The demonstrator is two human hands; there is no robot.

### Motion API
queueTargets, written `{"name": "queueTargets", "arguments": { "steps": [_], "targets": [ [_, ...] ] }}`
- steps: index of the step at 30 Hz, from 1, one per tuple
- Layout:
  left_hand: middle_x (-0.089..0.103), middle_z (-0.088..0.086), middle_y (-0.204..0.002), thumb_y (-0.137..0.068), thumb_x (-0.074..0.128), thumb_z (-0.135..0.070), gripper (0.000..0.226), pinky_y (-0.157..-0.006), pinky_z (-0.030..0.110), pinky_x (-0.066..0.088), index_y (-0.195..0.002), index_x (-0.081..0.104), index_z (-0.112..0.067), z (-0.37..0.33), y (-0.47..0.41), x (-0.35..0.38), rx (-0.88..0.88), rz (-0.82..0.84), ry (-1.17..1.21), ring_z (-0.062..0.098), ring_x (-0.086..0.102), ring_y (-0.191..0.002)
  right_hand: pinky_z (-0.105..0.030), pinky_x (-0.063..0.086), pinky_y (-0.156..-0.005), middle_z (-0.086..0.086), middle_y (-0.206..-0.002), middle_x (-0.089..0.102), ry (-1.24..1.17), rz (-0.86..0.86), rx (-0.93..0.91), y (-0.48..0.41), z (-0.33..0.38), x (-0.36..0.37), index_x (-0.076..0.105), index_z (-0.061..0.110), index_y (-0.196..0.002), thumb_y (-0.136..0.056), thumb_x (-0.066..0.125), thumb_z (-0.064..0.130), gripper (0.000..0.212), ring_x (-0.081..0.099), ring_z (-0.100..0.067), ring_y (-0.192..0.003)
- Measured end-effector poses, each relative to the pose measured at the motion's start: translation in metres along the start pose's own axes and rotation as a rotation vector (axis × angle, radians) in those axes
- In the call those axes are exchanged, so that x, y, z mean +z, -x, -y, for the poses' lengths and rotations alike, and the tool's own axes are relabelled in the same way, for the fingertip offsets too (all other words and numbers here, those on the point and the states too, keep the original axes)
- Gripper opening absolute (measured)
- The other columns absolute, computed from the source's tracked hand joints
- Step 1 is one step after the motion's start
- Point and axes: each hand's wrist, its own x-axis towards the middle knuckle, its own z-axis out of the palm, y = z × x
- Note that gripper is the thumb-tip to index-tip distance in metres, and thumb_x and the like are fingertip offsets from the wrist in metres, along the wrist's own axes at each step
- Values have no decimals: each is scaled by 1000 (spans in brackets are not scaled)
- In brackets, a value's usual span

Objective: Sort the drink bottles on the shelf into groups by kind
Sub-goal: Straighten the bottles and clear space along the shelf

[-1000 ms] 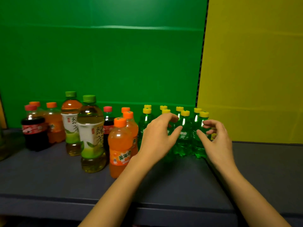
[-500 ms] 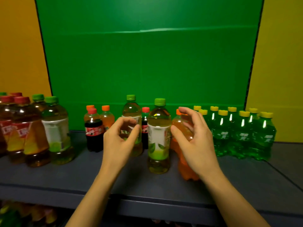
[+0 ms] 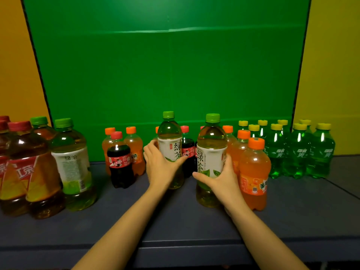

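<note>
So both hands are on green tea bottles right now. The left hand (image 3: 161, 164) is wrapped around the rear green tea bottle (image 3: 170, 145), fingers on its left side and thumb across the front of the label, so that grip is closed on it. The right hand (image 3: 222, 179) holds the front green tea bottle (image 3: 211, 158) low on its label, thumb reaching across the front and fingers curled round the right side. Both bottles stand upright on the dark shelf (image 3: 175, 221), roughly mid-shelf, the front one closer to the camera and to the right of the other.

Just right of the right hand is an orange soda bottle (image 3: 254, 176), touching or nearly touching the fingers, with more orange sodas (image 3: 241, 145) lined up behind it. A small cola bottle (image 3: 187, 151) peeks out between the two green teas. Further right sits a tidy cluster of green lemon-lime soda bottles (image 3: 298, 152) with yellow caps. Left of the hands there's a cola bottle (image 3: 119, 162) in front of two orange sodas (image 3: 134, 151), and at the far left a big green tea bottle (image 3: 73, 164) next to big red-label iced tea bottles (image 3: 29, 172). Green backdrop panel (image 3: 165, 75) behind it all.
</note>
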Motion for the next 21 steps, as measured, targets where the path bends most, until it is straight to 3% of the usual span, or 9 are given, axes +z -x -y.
{"name": "queueTargets", "arguments": {
  "steps": [3, 8, 12, 14, 16, 18, 21],
  "targets": [
    [43, 12, -119, -57, 84, -41, 88, -96, 35, 38, -122, 39, -5, -1, -3, 7, -29, -33, 21, 24, 40, -117, -23, 44, -85, 4, -119, 53, -17, -1, 10, 0, -2, 1, 34, 19, -133, -60, 85, 16, 89, 52, -12, -109],
    [43, 10, -105, -59, 82, -27, 68, -94, 37, 40, -112, 46, -3, -1, -8, 8, -132, 16, 18, 27, 42, -111, -25, 44, -86, -1, -123, 54, -15, -24, -12, -1, -6, 3, 35, 18, -132, -62, 84, 14, 86, 52, -15, -111],
    [37, 3, -100, -59, 82, -19, 60, -80, 25, 37, -106, 47, -7, -5, 1, -8, -146, 9, 97, 16, 41, -97, -15, 45, -76, 1, -120, 56, -51, 21, -32, 2, -6, 3, 38, 19, -130, -64, 81, 10, 79, 54, -15, -111],
    [39, 3, -104, -59, 81, -16, 59, -80, 23, 38, -106, 46, -11, -5, 8, -23, -122, 28, 145, 15, 43, -96, -20, 48, -81, 1, -120, 58, -94, 54, -48, 6, -4, 4, 41, 19, -128, -64, 81, 10, 76, 57, -15, -110],
    [43, 5, -106, -54, 81, -23, 62, -84, 30, 45, -105, 47, -17, 0, 13, -42, -72, 26, 174, 16, 47, -98, -22, 50, -84, 4, -115, 61, -130, 100, -80, 10, -1, 7, 45, 22, -124, -64, 81, 11, 71, 59, -11, -106],
    [51, 3, -107, -45, 75, -37, 63, -85, 33, 49, -101, 47, -30, 2, 19, -68, -37, 9, 218, 17, 53, -99, -13, 50, -75, 12, -108, 64, -178, 155, -112, 16, 6, 13, 49, 28, -117, -64, 81, 11, 64, 62, -2, -98],
    [61, -6, -101, -43, 74, -42, 61, -79, 26, 54, -98, 48, -38, 1, 26, -111, -11, -35, 279, 6, 61, -94, -7, 49, -69, 15, -100, 66, -257, 212, -128, 23, 16, 29, 53, 32, -105, -63, 81, 9, 55, 64, 3, -92]
  ]
}}
